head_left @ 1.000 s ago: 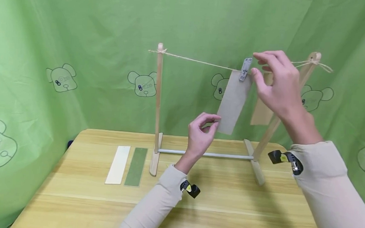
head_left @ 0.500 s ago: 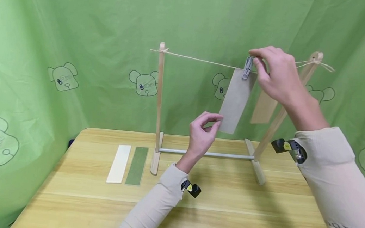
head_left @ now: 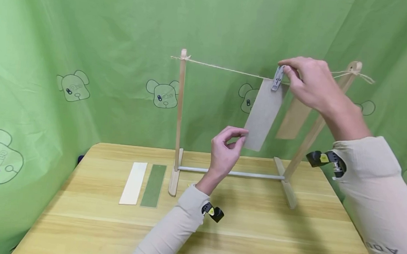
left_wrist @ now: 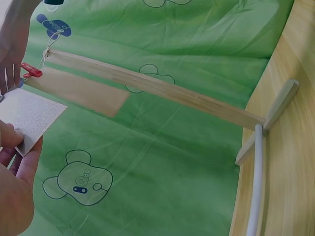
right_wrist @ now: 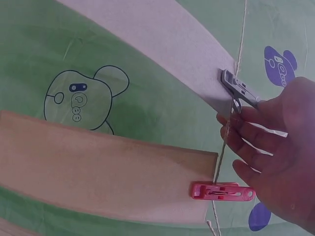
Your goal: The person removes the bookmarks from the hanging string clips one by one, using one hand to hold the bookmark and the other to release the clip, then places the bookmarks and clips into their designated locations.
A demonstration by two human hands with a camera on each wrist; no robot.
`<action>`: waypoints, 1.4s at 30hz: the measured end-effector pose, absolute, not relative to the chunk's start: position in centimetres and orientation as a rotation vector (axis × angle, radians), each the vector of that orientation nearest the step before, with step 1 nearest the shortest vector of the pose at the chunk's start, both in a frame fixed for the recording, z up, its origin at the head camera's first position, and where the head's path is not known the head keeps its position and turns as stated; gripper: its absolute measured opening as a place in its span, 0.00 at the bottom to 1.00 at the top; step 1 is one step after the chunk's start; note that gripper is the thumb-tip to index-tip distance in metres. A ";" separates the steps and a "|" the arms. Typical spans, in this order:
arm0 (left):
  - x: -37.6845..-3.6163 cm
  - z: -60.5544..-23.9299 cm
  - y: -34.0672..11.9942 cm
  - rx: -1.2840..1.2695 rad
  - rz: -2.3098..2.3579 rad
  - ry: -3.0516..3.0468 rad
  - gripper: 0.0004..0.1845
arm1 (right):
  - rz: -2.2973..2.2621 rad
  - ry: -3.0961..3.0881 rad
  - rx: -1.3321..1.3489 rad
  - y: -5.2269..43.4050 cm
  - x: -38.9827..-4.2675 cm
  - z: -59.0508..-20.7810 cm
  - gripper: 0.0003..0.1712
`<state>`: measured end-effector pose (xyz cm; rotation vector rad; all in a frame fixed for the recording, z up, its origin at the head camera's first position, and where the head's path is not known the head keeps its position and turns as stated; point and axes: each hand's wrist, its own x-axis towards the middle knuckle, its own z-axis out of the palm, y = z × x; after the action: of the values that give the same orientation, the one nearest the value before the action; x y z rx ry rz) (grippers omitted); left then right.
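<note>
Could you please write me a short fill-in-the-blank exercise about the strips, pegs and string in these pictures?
1. The grey clothes peg clips the grey felt strip to the thin twine ____.
2. The tan strip hangs from a ____ peg.
3. The left hand pinches the grey strip's ____ corner.
4. On the wooden table, a cream strip lies beside a ____ strip.

Missing words: string; red; bottom; green

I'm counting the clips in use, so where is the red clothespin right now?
The red clothespin shows in the right wrist view, clipping the tan strip to the twine, just below the right hand and beside the grey clothespin.
</note>
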<state>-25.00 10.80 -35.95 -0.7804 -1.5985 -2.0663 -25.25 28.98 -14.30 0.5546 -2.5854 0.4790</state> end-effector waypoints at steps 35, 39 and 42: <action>-25.1 -36.0 9.9 -0.772 -2.026 -1.610 0.10 | 0.758 -2.326 0.415 27.9 -25.0 -13.8 0.16; -25.0 -36.1 9.6 -0.774 -2.006 -1.614 0.10 | 0.775 -2.231 0.412 27.6 -25.1 -13.8 0.15; -25.0 -36.2 9.4 -0.777 -1.995 -1.618 0.10 | 0.777 -2.157 0.418 27.5 -25.0 -13.7 0.15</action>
<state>-24.98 9.39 -36.23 -0.7772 -1.6182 -1.9954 -24.96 27.49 -13.73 0.4176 -2.1571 0.7771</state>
